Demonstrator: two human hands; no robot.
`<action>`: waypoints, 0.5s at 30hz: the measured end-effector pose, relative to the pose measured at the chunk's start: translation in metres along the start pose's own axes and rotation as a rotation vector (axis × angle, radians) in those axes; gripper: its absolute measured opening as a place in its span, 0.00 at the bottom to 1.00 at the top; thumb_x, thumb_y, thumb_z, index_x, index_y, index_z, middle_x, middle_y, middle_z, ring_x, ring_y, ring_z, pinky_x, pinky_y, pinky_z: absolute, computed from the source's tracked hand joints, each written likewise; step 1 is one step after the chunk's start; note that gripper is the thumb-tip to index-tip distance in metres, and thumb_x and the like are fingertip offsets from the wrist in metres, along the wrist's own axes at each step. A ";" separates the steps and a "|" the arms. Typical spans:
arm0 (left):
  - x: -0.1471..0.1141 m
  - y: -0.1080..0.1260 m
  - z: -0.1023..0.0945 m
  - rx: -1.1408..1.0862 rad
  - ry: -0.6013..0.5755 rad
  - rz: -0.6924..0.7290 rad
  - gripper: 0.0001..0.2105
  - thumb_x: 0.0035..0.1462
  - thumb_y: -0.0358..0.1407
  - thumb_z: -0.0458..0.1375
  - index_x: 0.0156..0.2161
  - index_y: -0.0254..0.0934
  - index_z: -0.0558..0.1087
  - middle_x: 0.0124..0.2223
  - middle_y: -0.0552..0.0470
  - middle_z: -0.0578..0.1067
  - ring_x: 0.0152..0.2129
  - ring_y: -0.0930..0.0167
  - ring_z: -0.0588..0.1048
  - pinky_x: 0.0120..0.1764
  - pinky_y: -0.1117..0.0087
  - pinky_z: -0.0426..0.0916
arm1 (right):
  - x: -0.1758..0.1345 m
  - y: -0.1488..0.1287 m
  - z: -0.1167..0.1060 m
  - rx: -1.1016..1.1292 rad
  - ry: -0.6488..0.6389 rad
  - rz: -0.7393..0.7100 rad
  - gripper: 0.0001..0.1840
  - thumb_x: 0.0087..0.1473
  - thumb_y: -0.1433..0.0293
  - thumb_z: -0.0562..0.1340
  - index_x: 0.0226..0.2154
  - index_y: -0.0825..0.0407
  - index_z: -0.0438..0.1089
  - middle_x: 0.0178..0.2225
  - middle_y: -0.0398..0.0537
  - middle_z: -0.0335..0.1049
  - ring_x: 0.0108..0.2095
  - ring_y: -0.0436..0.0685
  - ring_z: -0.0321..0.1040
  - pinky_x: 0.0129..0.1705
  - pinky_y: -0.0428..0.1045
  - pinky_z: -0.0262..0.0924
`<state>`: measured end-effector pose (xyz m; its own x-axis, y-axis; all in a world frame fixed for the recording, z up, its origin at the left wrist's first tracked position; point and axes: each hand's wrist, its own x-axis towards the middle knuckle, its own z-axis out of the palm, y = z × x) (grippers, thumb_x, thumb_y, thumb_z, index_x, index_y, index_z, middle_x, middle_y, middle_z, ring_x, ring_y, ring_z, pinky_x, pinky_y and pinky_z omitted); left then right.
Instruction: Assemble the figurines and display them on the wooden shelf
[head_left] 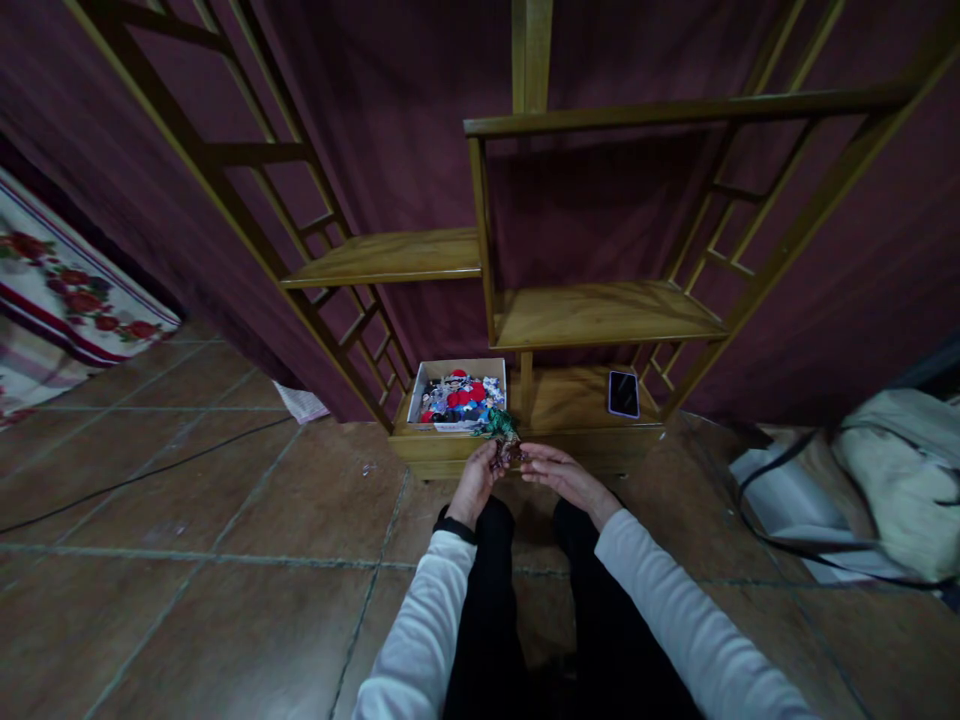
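My left hand (476, 483) is closed around the lower part of a small ornament-like thing with a green top and a knobbly brown base (499, 428); its exact kind is too small to make out. My right hand (564, 476) is beside its right side, fingers stretched out and slightly apart, the tips close to the brown part. Whether they touch it I cannot tell. Just beyond the hands, an open white cardboard box (413, 405) stands on the low shelf, filled with small red, blue, white and black pieces.
A wooden display rack (600, 318) with stepped shelves rises in front of me against a dark red curtain (405, 120). A phone or tablet (623, 394) lies on its low shelf. At right are a pale bag (904, 460) and strap; a black cable (150, 468) crosses the tiled floor.
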<state>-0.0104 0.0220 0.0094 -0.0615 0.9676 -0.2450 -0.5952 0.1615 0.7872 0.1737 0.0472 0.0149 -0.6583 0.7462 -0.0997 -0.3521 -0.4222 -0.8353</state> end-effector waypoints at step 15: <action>0.005 -0.002 -0.002 0.021 0.006 -0.071 0.05 0.45 0.31 0.57 0.30 0.32 0.72 0.24 0.50 0.73 0.17 0.76 0.67 0.21 0.76 0.59 | -0.004 -0.009 0.013 0.053 -0.104 0.052 0.20 0.47 0.62 0.62 0.44 0.50 0.69 0.45 0.52 0.70 0.47 0.59 0.66 0.53 0.59 0.54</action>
<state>-0.0115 0.0262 0.0052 -0.0248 0.9522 -0.3044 -0.5814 0.2340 0.7793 0.1708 0.0410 0.0302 -0.7410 0.6664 -0.0828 -0.3486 -0.4871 -0.8007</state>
